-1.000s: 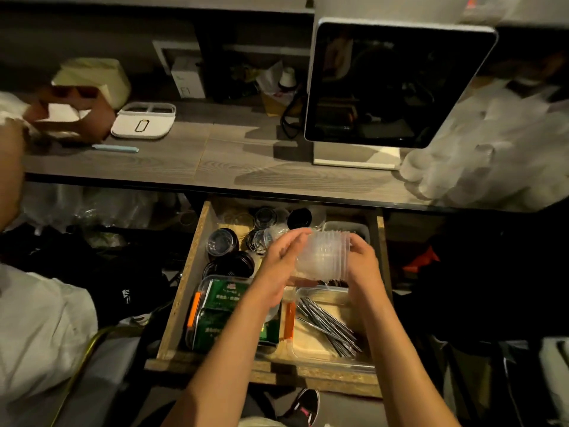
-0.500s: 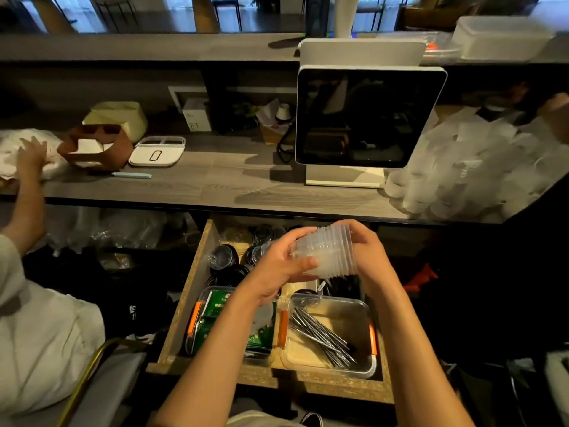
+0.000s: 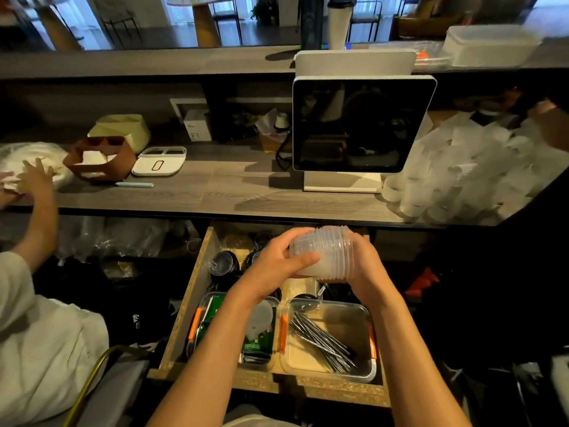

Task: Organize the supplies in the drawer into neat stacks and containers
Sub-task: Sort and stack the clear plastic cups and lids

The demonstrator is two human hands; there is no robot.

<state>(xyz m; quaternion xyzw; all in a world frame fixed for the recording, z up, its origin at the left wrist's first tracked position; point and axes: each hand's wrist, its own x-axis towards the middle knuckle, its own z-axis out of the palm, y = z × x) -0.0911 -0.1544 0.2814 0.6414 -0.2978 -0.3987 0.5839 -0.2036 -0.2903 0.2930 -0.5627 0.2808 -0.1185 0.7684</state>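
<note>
Both the left hand and right hand clasp a nested stack of clear cups above the drawer. Loose lids at its back edge look unsorted, so much seems left.

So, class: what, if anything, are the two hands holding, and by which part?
A nested stack of clear plastic cups, lying sideways: left hand grips its closed end, right hand its rim end.

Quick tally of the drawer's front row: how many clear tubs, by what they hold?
Tub with metal straws: 1
Tub with green packets: 1
Total: 2
The stack of clear cups is held above the drawer, not in it.
</note>
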